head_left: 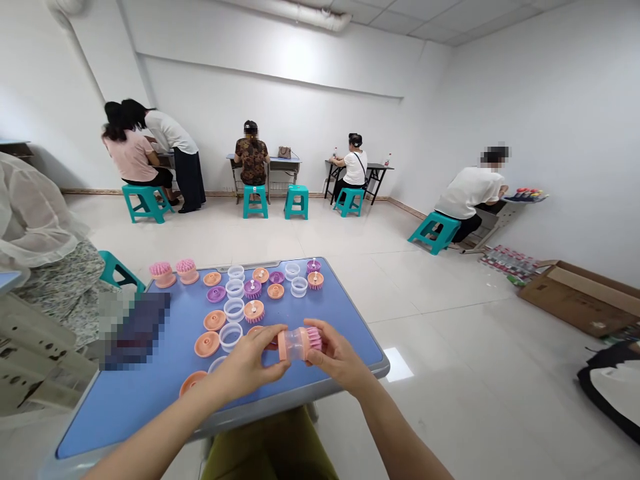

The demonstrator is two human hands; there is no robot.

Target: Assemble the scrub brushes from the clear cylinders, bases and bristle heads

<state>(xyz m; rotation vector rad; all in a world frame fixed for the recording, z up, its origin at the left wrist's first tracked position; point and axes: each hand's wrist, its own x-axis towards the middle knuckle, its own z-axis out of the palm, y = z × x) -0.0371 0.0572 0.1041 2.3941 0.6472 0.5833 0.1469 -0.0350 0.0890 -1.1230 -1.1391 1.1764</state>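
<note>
Over the smooth blue desk [345, 320], the left hand [255, 359] is gripping the brush [299, 344] by its peach base [283, 347], the right hand [337, 355] by its bristled pink end [314, 338], fingers curling. Translucent rings [299, 293] and shallow round caps [207, 345] are lying leftward and beyond; the left forearm [175, 419] is partly hiding one ring.

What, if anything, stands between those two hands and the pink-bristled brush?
Nothing visible does. The left hand is directly on the peach end of the brush, and the right hand directly on its bristled end.
</note>
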